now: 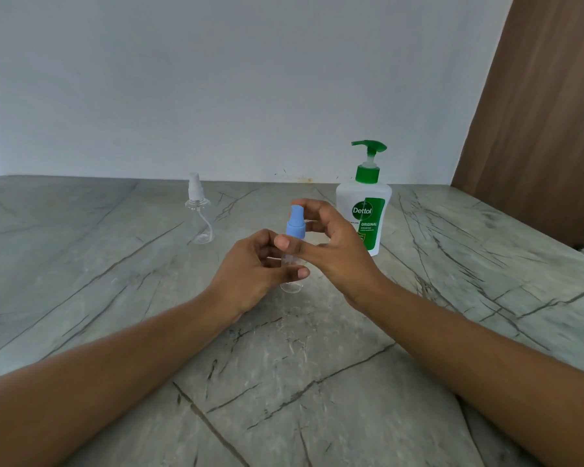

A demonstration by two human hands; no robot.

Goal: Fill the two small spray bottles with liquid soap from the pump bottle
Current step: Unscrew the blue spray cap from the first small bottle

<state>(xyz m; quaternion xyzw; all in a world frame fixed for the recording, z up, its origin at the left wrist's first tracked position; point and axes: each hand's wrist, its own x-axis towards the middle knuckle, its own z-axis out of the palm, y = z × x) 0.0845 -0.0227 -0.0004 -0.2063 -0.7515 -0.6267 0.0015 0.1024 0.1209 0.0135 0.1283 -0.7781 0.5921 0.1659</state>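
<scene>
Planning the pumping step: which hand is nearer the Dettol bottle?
Right. The right hand sits in front of the Dettol pump bottle; the left hand is farther left, gripping the blue-capped spray bottle.

- One wide-angle camera, worn on the head, looks forward and down over a grey veined surface (pixel 317 382) toward a pale wall (pixel 216 79).
- Close range: the left hand (pixel 250 269) and right hand (pixel 339 251) sit mid-frame, reaching in from both lower corners.

A grey-green stone-look tabletop (pixel 115 271) with dark branching veins is stretching back to a plain pale grey wall (pixel 216 79) (soft, even light is falling across both), while a brown wood-grain panel (pixel 540 112) is rising at the right.
</scene>
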